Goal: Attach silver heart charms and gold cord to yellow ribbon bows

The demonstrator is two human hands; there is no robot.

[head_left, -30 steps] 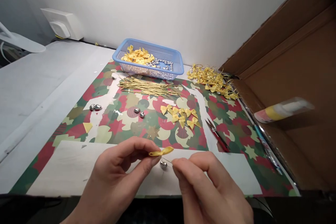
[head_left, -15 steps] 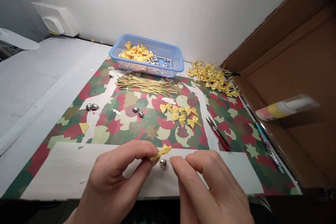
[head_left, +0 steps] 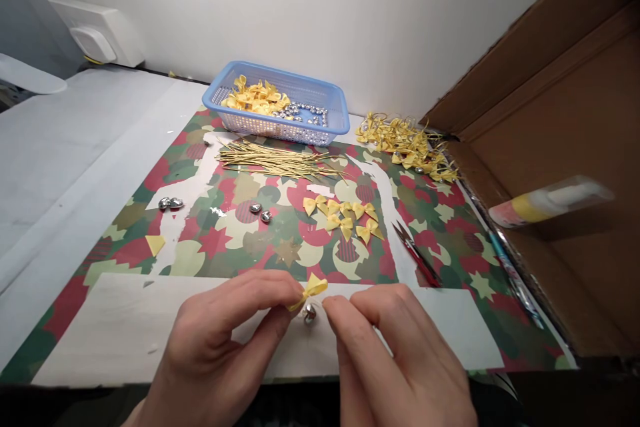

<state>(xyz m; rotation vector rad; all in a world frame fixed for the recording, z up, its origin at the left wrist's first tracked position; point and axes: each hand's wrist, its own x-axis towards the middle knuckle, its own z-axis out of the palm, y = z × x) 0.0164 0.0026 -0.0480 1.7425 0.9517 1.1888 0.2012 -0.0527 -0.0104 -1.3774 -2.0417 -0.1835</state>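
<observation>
Between thumb and index finger, my left hand pinches a yellow ribbon bow. A shiny silver bell hangs just below the bow, in the gap between my hands. My right hand is closed in a pinch on the other side of the bell, on what looks like the end of a thin pale cord. The cord is mostly hidden by the fingers. Both hands are over a white paper strip at the table's near edge.
Beyond my hands lie loose silver bells, several yellow bows and gold cords. A blue basket holds bows and bells. Finished-looking bows pile at back right. Scissors lie right, beside a cardboard wall and bottle.
The bow has tilted a little more upright in my left hand. The bell has turned slightly between my hands. Both hands stay almost in place; the view has shifted slightly.
</observation>
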